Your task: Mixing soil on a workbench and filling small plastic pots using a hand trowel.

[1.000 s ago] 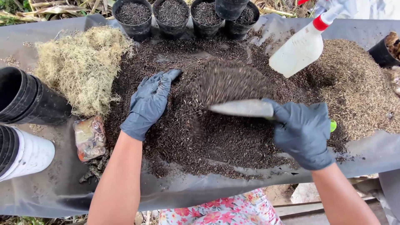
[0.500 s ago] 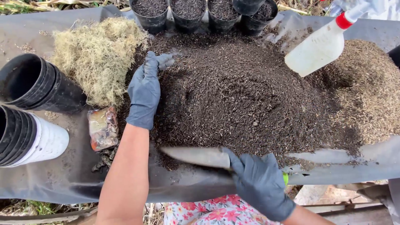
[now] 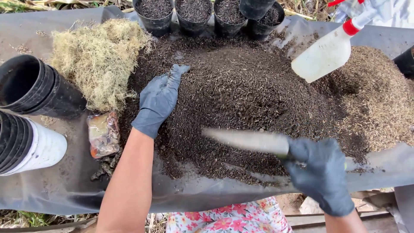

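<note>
A big heap of dark soil mix (image 3: pixel 254 95) lies on a black sheet (image 3: pixel 56 190). My left hand (image 3: pixel 158 100), in a dark glove, rests flat on the heap's left slope with fingers together. My right hand (image 3: pixel 321 172), also gloved, grips a narrow metal trowel (image 3: pixel 248 140) whose blurred blade points left over the heap's near edge.
Pale dry moss (image 3: pixel 99 60) lies left of the soil. Several soil-filled black pots (image 3: pixel 189 13) line the far edge. A white spray bottle (image 3: pixel 330 51) lies on the heap's right. Brown husks (image 3: pixel 384 95) are piled right. Stacked black pots (image 3: pixel 30 86) and white pots (image 3: pixel 39 146) lie left, near a small packet (image 3: pixel 103 133).
My right hand has swung the trowel from the heap's middle down to its near edge, then back up to the right. My left hand has stayed on the left slope.
</note>
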